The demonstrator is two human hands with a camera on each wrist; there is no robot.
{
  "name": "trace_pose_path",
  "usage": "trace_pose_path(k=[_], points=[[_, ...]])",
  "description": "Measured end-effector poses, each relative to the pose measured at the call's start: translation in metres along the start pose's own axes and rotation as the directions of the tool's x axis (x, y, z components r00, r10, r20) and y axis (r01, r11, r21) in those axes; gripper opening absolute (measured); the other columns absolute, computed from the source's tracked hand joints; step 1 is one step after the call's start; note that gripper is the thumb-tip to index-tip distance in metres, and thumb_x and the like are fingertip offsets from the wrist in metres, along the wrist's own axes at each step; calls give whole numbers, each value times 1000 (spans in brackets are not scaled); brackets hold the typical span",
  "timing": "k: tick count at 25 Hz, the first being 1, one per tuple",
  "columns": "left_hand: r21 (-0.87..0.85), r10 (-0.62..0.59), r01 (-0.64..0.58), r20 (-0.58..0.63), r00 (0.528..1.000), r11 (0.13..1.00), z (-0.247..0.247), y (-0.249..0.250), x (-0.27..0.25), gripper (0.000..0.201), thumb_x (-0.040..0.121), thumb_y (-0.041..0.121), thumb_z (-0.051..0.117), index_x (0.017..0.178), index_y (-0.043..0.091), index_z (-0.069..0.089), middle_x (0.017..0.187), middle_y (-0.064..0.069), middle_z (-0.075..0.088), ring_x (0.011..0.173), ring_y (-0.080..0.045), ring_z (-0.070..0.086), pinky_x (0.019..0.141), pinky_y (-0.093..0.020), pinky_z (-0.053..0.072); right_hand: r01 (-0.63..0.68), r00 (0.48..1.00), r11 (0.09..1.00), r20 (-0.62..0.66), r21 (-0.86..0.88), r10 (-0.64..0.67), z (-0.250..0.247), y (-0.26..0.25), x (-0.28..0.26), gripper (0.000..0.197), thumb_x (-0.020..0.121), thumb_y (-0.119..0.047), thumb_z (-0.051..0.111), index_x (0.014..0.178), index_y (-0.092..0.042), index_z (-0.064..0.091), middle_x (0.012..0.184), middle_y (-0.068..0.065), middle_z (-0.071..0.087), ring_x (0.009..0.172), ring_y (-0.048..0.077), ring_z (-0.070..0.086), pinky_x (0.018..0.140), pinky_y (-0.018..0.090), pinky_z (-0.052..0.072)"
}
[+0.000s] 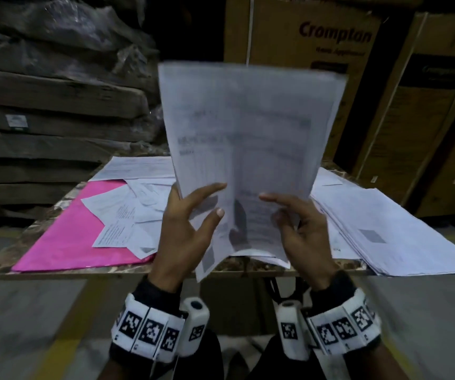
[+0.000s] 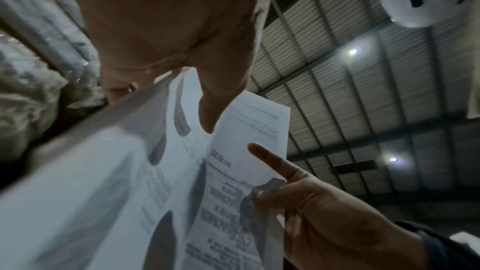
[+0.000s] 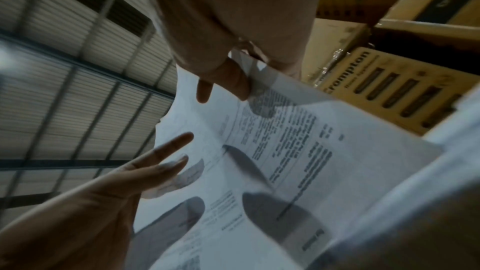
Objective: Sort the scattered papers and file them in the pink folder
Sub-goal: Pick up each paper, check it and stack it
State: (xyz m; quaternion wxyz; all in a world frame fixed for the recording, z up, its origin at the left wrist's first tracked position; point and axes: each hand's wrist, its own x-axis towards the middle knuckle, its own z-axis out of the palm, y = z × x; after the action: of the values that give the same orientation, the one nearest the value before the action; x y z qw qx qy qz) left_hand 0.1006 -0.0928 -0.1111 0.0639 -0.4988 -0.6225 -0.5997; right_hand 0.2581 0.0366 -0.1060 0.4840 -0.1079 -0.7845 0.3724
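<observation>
I hold a sheaf of printed papers upright above the table, with motion blur on it. My left hand grips its lower left edge, thumb and forefinger in front and the other fingers showing as shadows behind. My right hand pinches the lower right part the same way. The pink folder lies flat on the table's left side, with loose sheets scattered over its right half. The left wrist view shows my thumb on the papers. In the right wrist view my right hand's fingers pinch the papers.
A thick stack of papers lies on the right of the marble-patterned table, overhanging its front edge. More sheets lie at the back. Cardboard boxes stand behind on the right, wrapped stacked goods on the left.
</observation>
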Motion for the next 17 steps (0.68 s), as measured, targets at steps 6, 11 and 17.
trace_pose_path(k=[6,11,17], points=[[-85,-62,62,6,998,994,17,-11,-14,30,90,13,70,109,35,70,124,22,52,123,12,44,86,-12,52,-151,988,977,-12,148,155,5,22,-9,40,93,12,53,101,-22,73,127,9,59,124,15,52,84,11,52],[-45,-118,119,30,993,992,21,-18,-15,25,90,17,71,109,34,70,123,16,55,120,-3,52,80,-8,52,-161,986,982,-32,101,165,11,36,-14,40,94,9,54,103,-25,73,125,3,64,123,17,55,90,11,49],[12,-182,181,39,983,983,18,-30,-28,31,89,16,73,110,37,69,127,19,48,121,11,47,90,-10,51,-235,971,971,-42,43,236,11,44,-15,52,91,18,46,100,-25,73,125,4,62,120,12,55,86,0,43]])
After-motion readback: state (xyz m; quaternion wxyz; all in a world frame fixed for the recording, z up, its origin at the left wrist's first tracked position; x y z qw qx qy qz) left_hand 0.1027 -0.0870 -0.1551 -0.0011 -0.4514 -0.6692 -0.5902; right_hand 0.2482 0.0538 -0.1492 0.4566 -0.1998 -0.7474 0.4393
